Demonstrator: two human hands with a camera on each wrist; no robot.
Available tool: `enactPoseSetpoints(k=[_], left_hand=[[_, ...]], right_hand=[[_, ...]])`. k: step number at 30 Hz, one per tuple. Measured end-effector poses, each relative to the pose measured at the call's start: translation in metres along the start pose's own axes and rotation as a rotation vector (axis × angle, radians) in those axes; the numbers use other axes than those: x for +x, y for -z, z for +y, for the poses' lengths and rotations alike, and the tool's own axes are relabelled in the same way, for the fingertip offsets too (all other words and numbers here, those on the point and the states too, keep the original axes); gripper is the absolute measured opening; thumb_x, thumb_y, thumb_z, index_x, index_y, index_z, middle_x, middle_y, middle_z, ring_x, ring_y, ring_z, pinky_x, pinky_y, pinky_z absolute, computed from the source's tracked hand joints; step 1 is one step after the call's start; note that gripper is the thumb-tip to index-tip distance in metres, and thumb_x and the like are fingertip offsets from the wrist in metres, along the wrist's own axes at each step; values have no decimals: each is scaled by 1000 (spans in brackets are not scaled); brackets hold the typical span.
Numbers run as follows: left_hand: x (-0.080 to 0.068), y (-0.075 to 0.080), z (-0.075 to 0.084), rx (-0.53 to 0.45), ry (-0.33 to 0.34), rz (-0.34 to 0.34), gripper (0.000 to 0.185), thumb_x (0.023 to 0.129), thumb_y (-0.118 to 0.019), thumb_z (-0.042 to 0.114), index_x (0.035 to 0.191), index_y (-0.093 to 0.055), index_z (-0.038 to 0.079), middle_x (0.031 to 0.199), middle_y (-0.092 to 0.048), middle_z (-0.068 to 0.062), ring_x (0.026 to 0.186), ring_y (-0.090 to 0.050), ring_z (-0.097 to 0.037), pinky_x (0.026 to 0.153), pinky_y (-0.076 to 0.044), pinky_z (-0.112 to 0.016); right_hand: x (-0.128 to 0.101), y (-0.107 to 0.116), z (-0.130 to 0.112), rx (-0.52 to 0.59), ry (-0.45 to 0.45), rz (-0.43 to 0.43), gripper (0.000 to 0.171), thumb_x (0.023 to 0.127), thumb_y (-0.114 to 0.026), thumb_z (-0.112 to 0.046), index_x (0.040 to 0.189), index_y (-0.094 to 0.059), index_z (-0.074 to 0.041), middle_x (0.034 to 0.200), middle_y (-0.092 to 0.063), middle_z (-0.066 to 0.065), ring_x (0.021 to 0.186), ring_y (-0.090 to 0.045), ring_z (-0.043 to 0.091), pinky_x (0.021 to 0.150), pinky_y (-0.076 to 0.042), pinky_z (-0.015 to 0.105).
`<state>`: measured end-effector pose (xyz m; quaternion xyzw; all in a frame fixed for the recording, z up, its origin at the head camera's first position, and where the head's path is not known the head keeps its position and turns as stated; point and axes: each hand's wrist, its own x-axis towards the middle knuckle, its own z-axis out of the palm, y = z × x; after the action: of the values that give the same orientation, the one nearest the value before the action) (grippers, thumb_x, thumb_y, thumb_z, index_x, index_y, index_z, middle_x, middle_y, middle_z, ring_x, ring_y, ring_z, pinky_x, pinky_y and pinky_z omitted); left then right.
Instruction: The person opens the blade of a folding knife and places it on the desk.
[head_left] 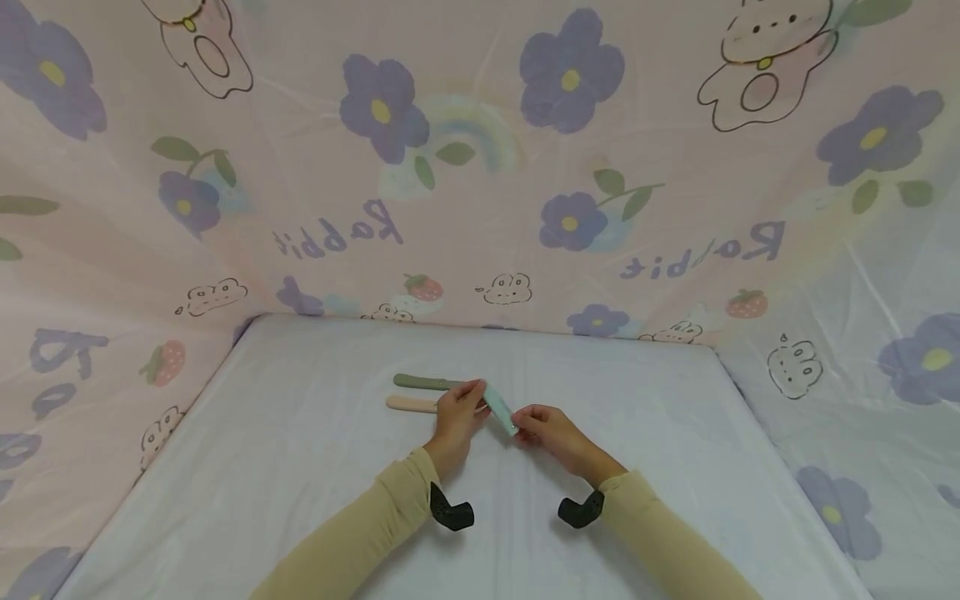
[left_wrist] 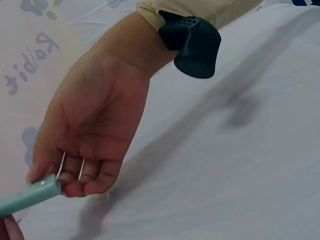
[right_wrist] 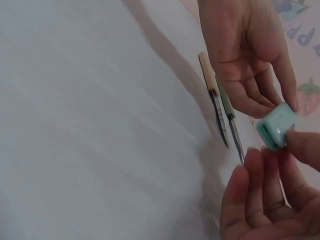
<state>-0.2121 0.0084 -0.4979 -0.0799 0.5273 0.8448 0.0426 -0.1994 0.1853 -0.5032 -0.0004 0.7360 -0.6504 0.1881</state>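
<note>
Mint bar (head_left: 500, 410) pinched at both ends, left hand (head_left: 456, 414) and right hand (head_left: 551, 432), lifted above the white sheet (head_left: 300, 467); just beyond, green knife (head_left: 423, 382) and peach knife (head_left: 411, 403) side by side.

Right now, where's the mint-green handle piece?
In the head view the mint-green handle piece sits mid-table, pinched at either end between the left hand and right hand, just right of the two knives lying on the sheet.

Left hand (head_left: 456, 415) fingers curled, pinching; right hand (head_left: 553, 433) likewise; forearms converge.
</note>
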Motion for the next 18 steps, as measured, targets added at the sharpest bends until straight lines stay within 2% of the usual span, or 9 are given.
enactPoseSetpoints(k=[5,12,18], left_hand=[[-2,5,-1,91,92,-113,37,89,-65,19,118,-58,-3,106,-62,-13,93,-61,-18,85,-51,-36],[-3,11,-7,176,148,-156,38,85,-69,24,115,-61,2,106,-63,-11,90,-62,-17,79,-53,-31],[-7,19,-11,272,190,-237,42,82,-72,32,112,-62,4,104,-64,-8,88,-61,-15,75,-54,-29]], right_hand=[[-3,-5,1,-13,19,-59,32,90,-63,-26,101,-59,4,88,-61,7,79,-59,18,74,-52,34],[-6,-8,7,-88,39,-110,30,89,-64,-26,96,-62,3,79,-63,6,71,-61,17,69,-54,32],[-11,-7,9,-210,48,-200,30,87,-66,-31,87,-64,-1,67,-63,7,63,-60,18,64,-49,29]])
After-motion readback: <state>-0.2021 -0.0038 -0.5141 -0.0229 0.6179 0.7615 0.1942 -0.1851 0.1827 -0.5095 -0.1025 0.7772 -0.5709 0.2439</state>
